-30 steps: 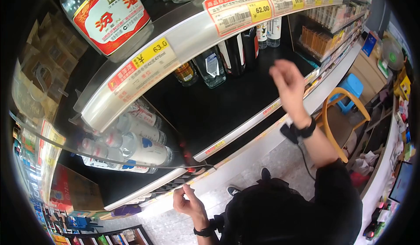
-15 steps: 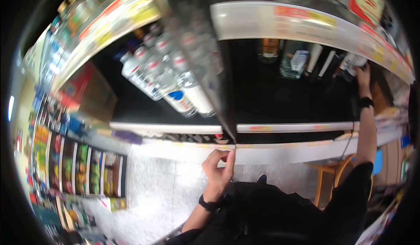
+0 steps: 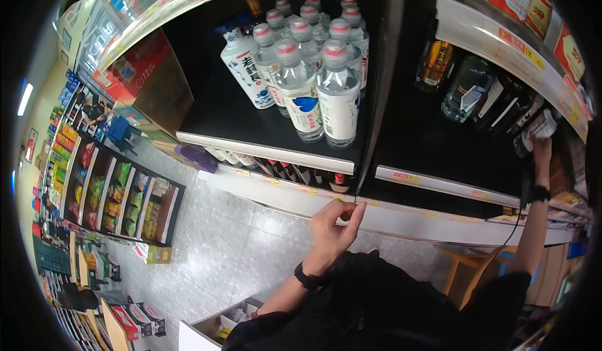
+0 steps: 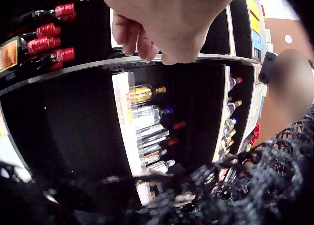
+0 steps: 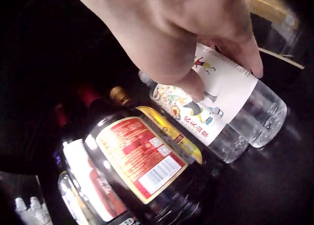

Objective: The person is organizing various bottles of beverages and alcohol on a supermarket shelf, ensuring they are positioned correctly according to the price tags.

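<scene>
My right hand reaches into the right-hand shelf bay. In the right wrist view, its thumb and fingers grip a clear water bottle with a white illustrated label, from above and both sides. A second clear bottle stands against it, partly hidden. Next to these are a dark bottle with a red and cream label and a yellow-labelled bottle. My left hand hangs in front of the lower shelf edge with its fingers loosely curled, holding nothing.
Several red-capped water bottles stand in the left bay beside a white and blue bottle. A divider separates the bays. An upper shelf edge overhangs the right hand. A wooden chair stands below.
My view has swung left, showing more of the left bay. My right hand has gone from above the shelf to the bottles at its right end and grips one. The left hand still holds nothing.
</scene>
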Available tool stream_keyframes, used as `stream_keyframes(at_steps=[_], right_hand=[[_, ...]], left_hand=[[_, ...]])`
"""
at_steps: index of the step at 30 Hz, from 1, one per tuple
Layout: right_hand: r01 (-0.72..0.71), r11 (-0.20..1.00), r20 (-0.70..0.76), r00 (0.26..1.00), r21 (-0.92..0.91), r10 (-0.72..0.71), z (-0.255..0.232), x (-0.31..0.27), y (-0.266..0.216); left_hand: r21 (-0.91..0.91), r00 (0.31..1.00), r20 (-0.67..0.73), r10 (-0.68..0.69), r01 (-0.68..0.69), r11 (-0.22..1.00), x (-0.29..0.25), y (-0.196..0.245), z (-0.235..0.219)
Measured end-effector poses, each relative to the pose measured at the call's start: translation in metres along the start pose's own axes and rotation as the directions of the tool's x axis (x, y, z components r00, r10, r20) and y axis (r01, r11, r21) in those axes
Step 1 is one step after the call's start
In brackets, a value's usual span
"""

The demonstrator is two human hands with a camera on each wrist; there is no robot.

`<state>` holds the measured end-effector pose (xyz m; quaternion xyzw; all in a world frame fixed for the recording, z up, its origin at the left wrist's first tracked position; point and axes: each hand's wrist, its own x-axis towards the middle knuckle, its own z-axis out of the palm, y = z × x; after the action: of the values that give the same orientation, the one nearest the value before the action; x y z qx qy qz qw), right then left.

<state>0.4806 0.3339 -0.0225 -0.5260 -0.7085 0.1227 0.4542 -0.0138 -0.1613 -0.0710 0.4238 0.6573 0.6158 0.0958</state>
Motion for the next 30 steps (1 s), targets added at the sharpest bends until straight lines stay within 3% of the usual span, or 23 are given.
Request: stream_keyframes(at_steps=[3,5,6,7,10,12,13,15,19,22,23,25,27,28,29,30], right_hand=[[0.048,0.991,0.015,0.999,0.123,-0.050,-0.004,-0.042,-0.029],[-0.080,0.987,-0.009,0.997,0.140,0.082,-0.003,-0.082,-0.077],[0.014,0.954,-0.001,1.000,0.298,-0.014,0.000,-0.091,-0.067],[0.098,0.942,-0.020,0.995,0.321,-0.097,0.002,-0.104,-0.075],[0.156,0.935,-0.151,0.982,0.319,-0.113,0.016,-0.149,-0.114],[0.164,0.942,-0.220,0.970,0.292,-0.101,0.022,-0.175,-0.114],[0.172,0.908,-0.266,0.961,0.382,-0.070,0.027,-0.185,-0.126],[0.213,0.899,-0.328,0.941,0.382,-0.083,0.030,-0.216,-0.166],[0.174,0.928,-0.357,0.933,0.328,-0.049,0.020,-0.269,-0.224],[0.321,0.843,-0.388,0.910,0.431,-0.148,0.024,-0.298,-0.234],[0.322,0.840,-0.377,0.913,0.437,-0.154,0.031,-0.305,-0.251],[0.389,0.709,-0.220,0.920,0.587,-0.323,0.049,-0.315,-0.307],[0.271,0.801,0.160,0.898,0.534,-0.410,0.039,-0.328,-0.314],[0.152,0.734,0.140,0.937,0.662,-0.320,0.059,-0.342,-0.340],[0.153,0.731,0.144,0.934,0.665,-0.326,0.073,-0.345,-0.352],[0.243,0.777,0.188,0.888,0.580,-0.419,0.084,-0.346,-0.361]], left_hand=[[-0.033,1.000,0.023,-0.001,0.002,0.999,-0.001,-0.005,0.003],[-0.047,0.999,0.031,0.018,-0.016,0.999,0.001,-0.003,0.007],[-0.057,0.998,0.045,0.037,-0.035,0.998,0.001,-0.002,0.009],[-0.061,0.999,0.038,0.037,-0.035,0.998,0.001,-0.002,0.010],[-0.104,0.996,0.054,0.069,-0.063,0.993,0.002,0.000,0.013],[-0.101,0.991,0.101,0.086,-0.076,0.992,0.002,0.005,0.014],[-0.104,0.994,0.078,0.082,-0.074,0.992,0.002,0.006,0.014],[-0.136,0.986,0.125,0.107,-0.090,0.987,0.001,0.010,0.009],[-0.206,0.976,0.108,0.190,-0.165,0.965,0.001,0.016,0.005],[-0.205,0.955,0.122,0.269,-0.241,0.949,0.003,0.025,-0.003],[-0.212,0.941,0.066,0.333,-0.313,0.926,0.005,0.029,-0.004],[-0.207,0.921,0.006,0.390,-0.380,0.901,0.005,0.034,-0.012],[-0.211,0.914,-0.011,0.407,-0.399,0.892,0.005,0.036,-0.026],[-0.207,0.914,-0.012,0.405,-0.398,0.894,0.005,0.036,-0.034],[-0.195,0.895,-0.032,0.445,-0.442,0.876,0.004,0.036,-0.041],[-0.181,0.874,-0.052,0.484,-0.485,0.856,0.004,0.035,-0.047]])
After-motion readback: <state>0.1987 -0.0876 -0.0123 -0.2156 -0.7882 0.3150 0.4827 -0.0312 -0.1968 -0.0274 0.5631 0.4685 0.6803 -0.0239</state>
